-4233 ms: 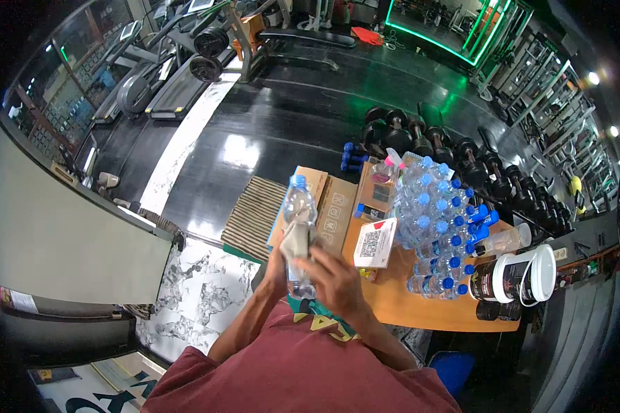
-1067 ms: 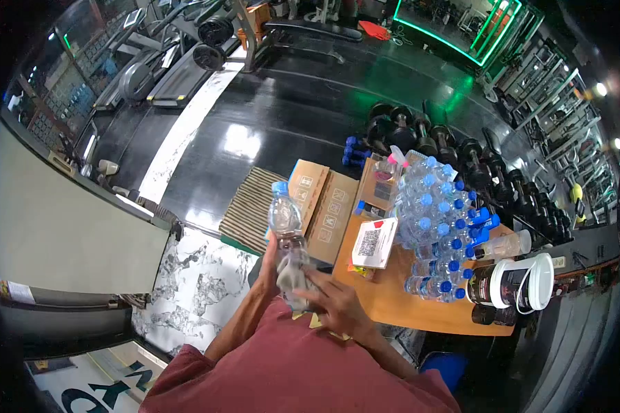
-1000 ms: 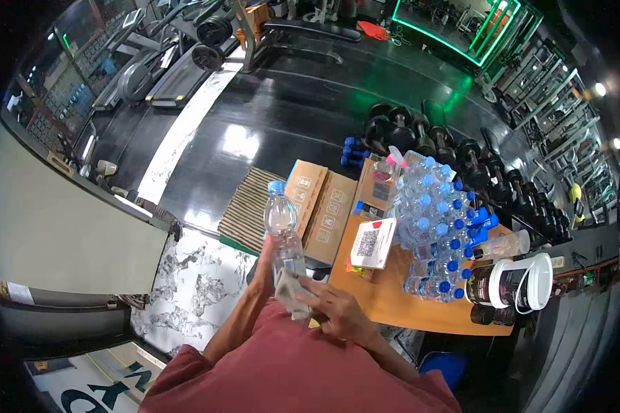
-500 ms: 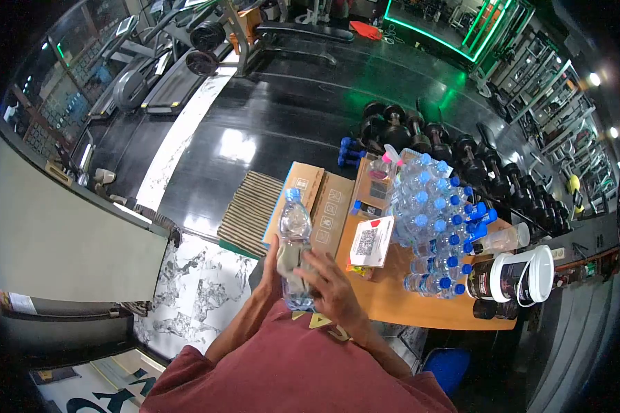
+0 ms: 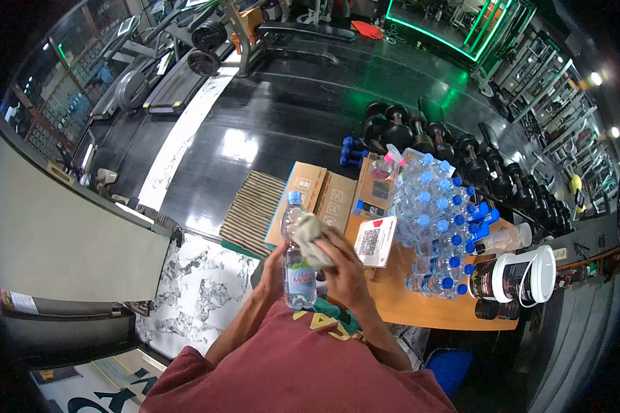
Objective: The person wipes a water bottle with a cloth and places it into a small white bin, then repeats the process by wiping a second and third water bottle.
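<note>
A clear water bottle [image 5: 300,279] with a blue cap and a pink-lettered label stands upright in front of my chest. My left hand [image 5: 274,270] is wrapped around its left side. In my right hand [image 5: 346,274] is a crumpled light grey cloth [image 5: 313,242], pressed against the bottle's upper right side. The cloth hides part of the bottle's shoulder. Just beyond the bottle lies a cardboard box [image 5: 304,180] with open flaps.
On the orange table [image 5: 413,316] at right stand several blue-capped water bottles [image 5: 426,206], a QR-code sign [image 5: 375,241] and a white-lidded tub [image 5: 543,274]. Dumbbells [image 5: 470,157] line the floor behind. A striped mat [image 5: 253,206] lies left of the box.
My right hand has moved up along the bottle with the cloth, from its middle to its shoulder. The label now shows below. My left hand keeps its hold.
</note>
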{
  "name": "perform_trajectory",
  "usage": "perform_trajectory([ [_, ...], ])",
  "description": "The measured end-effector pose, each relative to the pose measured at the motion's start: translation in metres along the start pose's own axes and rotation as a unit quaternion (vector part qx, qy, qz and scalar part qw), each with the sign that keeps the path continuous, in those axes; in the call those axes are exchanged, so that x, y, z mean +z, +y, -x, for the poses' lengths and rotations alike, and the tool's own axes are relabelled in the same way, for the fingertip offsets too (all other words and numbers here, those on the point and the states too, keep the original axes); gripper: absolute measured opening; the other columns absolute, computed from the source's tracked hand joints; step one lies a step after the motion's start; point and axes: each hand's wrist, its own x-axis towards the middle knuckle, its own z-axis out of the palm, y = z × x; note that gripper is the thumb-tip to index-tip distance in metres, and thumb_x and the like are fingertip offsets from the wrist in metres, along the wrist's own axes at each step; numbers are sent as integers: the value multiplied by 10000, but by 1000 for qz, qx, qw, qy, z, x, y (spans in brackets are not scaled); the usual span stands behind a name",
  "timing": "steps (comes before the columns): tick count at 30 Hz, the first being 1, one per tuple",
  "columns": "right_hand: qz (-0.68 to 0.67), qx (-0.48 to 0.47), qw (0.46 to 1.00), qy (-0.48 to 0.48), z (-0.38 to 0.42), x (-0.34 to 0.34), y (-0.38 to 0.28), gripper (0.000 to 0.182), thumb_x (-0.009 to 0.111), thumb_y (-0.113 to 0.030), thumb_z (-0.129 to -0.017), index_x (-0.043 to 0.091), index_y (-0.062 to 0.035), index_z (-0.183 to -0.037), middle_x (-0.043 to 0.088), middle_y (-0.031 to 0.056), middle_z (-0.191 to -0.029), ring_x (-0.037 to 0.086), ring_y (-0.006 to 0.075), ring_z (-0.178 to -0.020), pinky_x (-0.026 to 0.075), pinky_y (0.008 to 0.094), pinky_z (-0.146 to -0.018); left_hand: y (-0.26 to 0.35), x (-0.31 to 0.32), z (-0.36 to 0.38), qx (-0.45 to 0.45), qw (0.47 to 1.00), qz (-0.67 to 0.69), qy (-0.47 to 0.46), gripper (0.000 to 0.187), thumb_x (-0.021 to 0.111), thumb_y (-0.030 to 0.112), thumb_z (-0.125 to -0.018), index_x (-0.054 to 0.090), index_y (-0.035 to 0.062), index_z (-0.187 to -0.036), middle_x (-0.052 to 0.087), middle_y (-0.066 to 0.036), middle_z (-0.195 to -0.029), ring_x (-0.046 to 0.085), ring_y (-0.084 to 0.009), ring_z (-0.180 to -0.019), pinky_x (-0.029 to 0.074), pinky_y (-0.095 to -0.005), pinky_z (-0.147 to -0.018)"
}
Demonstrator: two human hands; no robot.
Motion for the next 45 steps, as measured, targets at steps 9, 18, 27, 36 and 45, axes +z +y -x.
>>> perform_trajectory([
  [9, -54, -83, 973, -210, 35, 2, -15, 609, 648, 34, -620, 524, -178, -1178, 463, 44, -1312, 431, 279, -1225, 475, 350, -906, 20, -10, 0, 63, 995, -13, 75, 633, 390, 616, -842, 541, 59, -1102, 604, -95, -924, 594, -203, -768, 508, -336, -700],
  [18, -182, 55, 976, -101, 28, -8, -6, 576, 630, 32, -667, 483, -134, -1199, 492, 123, -1250, 475, 299, -1178, 461, 385, -908, 24, 15, -1, 73, 989, 6, 131, 587, 420, 598, -834, 543, 64, -1044, 600, -99, -881, 604, -215, -753, 513, -345, -679],
  [27, -291, 109, 949, -60, 37, 11, 6, 357, 505, -22, -846, 454, -52, -1198, 470, 155, -1259, 476, 288, -1149, 395, 351, -941, 26, 29, -6, 117, 988, 40, 96, 563, 381, 581, -853, 516, 68, -1041, 586, -131, -863, 608, -252, -779, 521, -378, -701],
  [36, -711, 485, 507, 36, 71, 42, 54, 318, 489, -258, -929, 480, -67, -1184, 587, 70, -1030, 594, 179, -847, 507, 294, -667, 15, 31, -20, 232, 967, 43, 99, 489, 388, 475, -911, 477, 33, -1101, 570, -158, -1019, 595, -282, -930, 527, -432, -759],
  [45, -842, 502, 147, 132, 104, 90, 80, 362, 471, -119, -873, 449, 91, -1166, 533, 267, -1124, 586, 334, -971, 545, 357, -821, 30, 25, -11, 377, 885, -256, 91, 685, 730, 290, -703, 402, -43, -1204, 531, -148, -1130, 539, -219, -1022, 461, -350, -861],
])
